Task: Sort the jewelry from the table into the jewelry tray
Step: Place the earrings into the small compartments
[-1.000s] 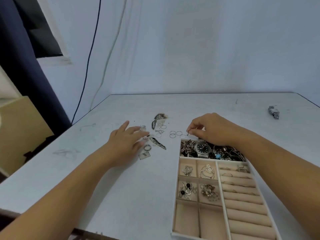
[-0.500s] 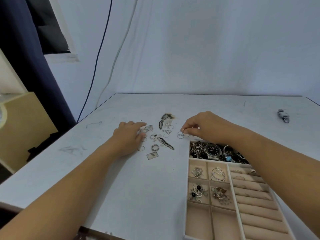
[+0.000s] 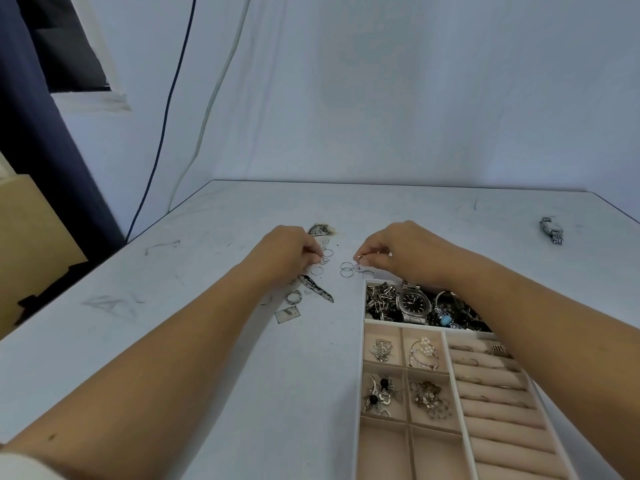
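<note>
Loose jewelry lies on the white table [image 3: 207, 358]: thin wire rings [image 3: 347, 269], a wide silver ring [image 3: 293, 296], a dark feather pendant [image 3: 317, 288] and a small square tag [image 3: 287, 313]. My left hand [image 3: 289, 254] has its fingers curled over small rings at the pile's left side and pinches one. Beside the thin rings, my right hand [image 3: 398, 249] pinches a small ring at its fingertips. The jewelry tray [image 3: 446, 393] sits at the right front. It holds a watch [image 3: 412, 304], earrings in small compartments and rings in the beige roll slots.
A metal watch band [image 3: 551, 230] lies far right near the table's edge. A dark ornate piece [image 3: 321, 230] lies behind my left hand. A white sheet with hanging cables backs the table. A wooden cabinet [image 3: 31, 237] stands left of the table.
My left hand moved right into the pile and curled its fingers on a small ring. My right hand stayed at the thin rings, still pinching. The head camera tilted down.
</note>
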